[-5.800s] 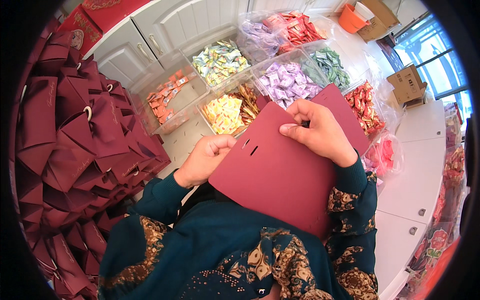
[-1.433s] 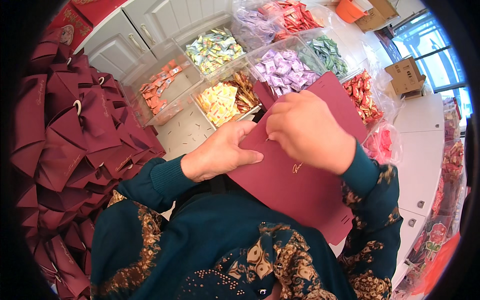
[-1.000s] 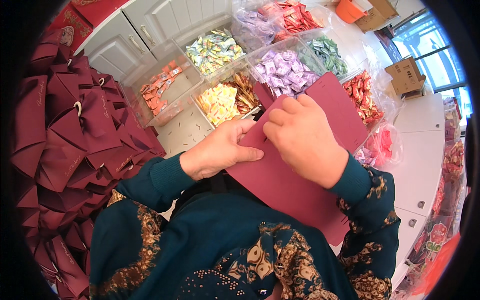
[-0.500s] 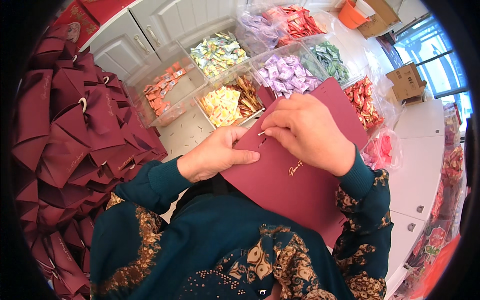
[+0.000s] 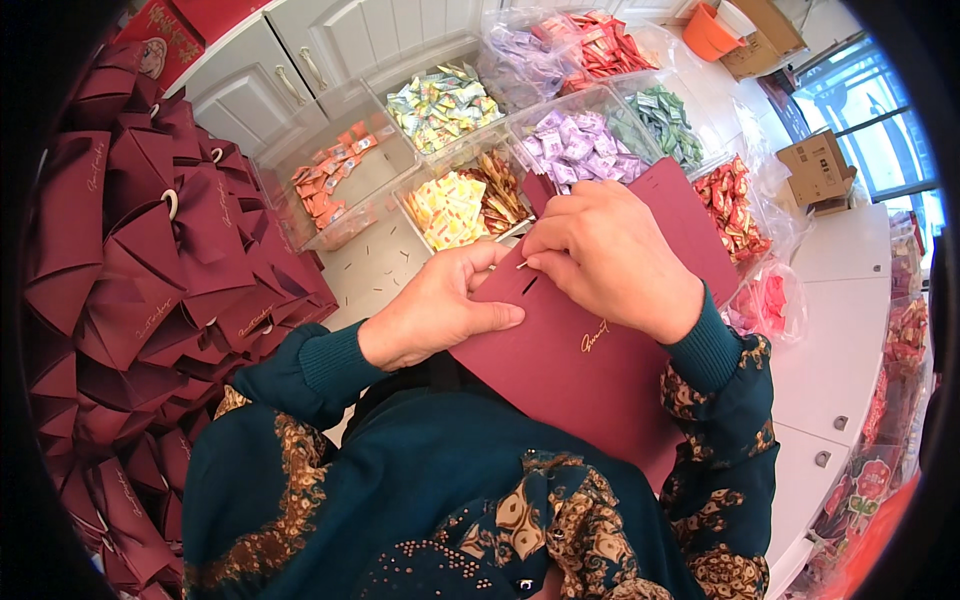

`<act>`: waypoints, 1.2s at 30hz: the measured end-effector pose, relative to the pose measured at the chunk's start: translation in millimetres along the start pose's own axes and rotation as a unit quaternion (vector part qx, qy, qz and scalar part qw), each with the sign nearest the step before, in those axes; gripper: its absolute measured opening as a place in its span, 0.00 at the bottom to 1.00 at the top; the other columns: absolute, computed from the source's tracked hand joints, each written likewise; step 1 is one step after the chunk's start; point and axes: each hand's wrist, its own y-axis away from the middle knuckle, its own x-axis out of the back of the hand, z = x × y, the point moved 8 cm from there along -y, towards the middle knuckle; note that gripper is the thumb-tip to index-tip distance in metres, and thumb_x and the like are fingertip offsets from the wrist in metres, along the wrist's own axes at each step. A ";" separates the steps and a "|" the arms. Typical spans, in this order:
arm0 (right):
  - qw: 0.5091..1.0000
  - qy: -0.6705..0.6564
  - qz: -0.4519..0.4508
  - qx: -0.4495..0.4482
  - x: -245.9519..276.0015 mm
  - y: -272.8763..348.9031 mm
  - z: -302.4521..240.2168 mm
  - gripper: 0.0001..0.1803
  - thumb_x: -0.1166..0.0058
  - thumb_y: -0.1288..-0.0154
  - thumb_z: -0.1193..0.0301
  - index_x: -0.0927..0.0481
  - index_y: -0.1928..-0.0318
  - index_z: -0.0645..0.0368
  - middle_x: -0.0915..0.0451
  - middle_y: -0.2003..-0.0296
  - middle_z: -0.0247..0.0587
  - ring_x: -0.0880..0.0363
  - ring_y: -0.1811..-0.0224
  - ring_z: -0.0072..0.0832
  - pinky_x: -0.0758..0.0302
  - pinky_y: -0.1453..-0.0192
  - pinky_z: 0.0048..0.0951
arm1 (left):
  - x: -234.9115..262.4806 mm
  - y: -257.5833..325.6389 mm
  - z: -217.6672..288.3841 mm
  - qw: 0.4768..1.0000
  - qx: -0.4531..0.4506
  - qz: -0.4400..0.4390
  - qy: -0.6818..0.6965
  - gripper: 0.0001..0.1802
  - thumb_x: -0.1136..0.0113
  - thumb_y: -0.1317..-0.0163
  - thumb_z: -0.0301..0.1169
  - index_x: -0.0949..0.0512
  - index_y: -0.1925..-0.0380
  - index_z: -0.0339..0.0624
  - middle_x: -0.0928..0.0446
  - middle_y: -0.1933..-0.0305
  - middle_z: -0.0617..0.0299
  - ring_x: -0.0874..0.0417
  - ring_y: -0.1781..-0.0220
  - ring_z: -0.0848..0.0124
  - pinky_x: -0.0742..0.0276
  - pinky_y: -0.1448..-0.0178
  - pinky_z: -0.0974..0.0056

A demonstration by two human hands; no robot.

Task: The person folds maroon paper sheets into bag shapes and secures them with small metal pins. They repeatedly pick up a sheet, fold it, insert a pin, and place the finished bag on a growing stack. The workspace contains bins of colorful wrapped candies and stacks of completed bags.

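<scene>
A flat maroon gift box blank (image 5: pixel 600 400) with gold lettering slants across my lap. My left hand (image 5: pixel 425 305) grips its upper left edge, thumb on the front and fingers behind. Just right of that thumb, my right hand (image 5: pixel 610 255) is closed in a pinch over the card. A small pale strip (image 5: pixel 523 265) shows at its fingertips, right above a narrow dark slot (image 5: pixel 530 286). What the strip belongs to is hidden by the fingers.
Folded maroon boxes (image 5: pixel 150 260) with white handles pile up at the left. Ahead, clear bins hold yellow (image 5: pixel 447 208), purple (image 5: pixel 585 148), green (image 5: pixel 665 125) and red (image 5: pixel 735 210) wrapped packets. Tiny dark scraps (image 5: pixel 372 252) lie on the floor. White cabinets (image 5: pixel 825 340) stand at the right.
The right fingers have shifted slightly and less of the pale strip shows. The slot below it shows more plainly. The left hand keeps its hold.
</scene>
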 end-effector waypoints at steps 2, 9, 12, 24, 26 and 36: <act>1.000 0.029 0.010 0.005 -1.9 -0.7 -3.3 0.02 0.38 0.49 0.72 0.17 0.73 0.55 0.22 0.74 0.37 0.24 0.66 0.37 0.29 0.58 0.37 | -0.9 0.2 0.4 1.000 -0.009 0.003 0.003 0.23 0.39 0.41 0.17 0.29 0.44 0.35 0.20 0.50 0.58 0.18 0.50 0.73 0.20 0.46 0.67; 0.977 0.207 -0.004 0.047 -9.8 -4.4 -30.5 0.05 0.40 0.56 0.70 0.21 0.74 0.50 0.26 0.72 0.29 0.28 0.62 0.29 0.33 0.54 0.31 | -0.1 -3.3 6.2 0.996 -0.068 0.000 -0.061 0.24 0.41 0.41 0.16 0.29 0.43 0.35 0.20 0.49 0.60 0.19 0.50 0.75 0.21 0.47 0.68; 0.975 0.211 0.042 0.059 -1.4 -1.8 -36.0 0.03 0.43 0.52 0.69 0.18 0.77 0.51 0.23 0.73 0.29 0.26 0.61 0.27 0.34 0.55 0.31 | 1.3 -5.8 6.2 0.999 -0.031 -0.008 -0.008 0.22 0.40 0.40 0.17 0.28 0.45 0.35 0.20 0.51 0.60 0.18 0.51 0.75 0.21 0.47 0.68; 0.979 -0.119 0.062 -0.156 33.8 15.5 39.2 0.11 0.34 0.45 0.67 0.14 0.62 0.57 0.21 0.71 0.42 0.21 0.67 0.37 0.26 0.62 0.37 | 10.4 5.1 -2.2 1.000 0.021 0.013 0.017 0.19 0.37 0.39 0.20 0.26 0.47 0.31 0.18 0.52 0.56 0.15 0.54 0.72 0.18 0.47 0.66; 0.960 -0.197 0.049 -0.192 20.8 19.3 54.2 0.15 0.34 0.43 0.65 0.16 0.58 0.60 0.20 0.69 0.41 0.21 0.65 0.33 0.25 0.61 0.34 | 11.1 3.5 -4.9 0.999 0.027 0.012 0.017 0.19 0.37 0.39 0.20 0.26 0.47 0.30 0.18 0.51 0.55 0.15 0.54 0.71 0.18 0.48 0.66; 0.843 -0.460 -0.046 -0.274 -17.7 25.0 59.3 0.09 0.35 0.39 0.73 0.18 0.60 0.62 0.21 0.73 0.27 0.26 0.71 0.12 0.28 0.68 0.19 | 15.7 21.1 -14.4 0.971 0.101 -0.058 0.208 0.16 0.43 0.31 0.27 0.27 0.46 0.31 0.19 0.49 0.57 0.16 0.50 0.72 0.21 0.45 0.68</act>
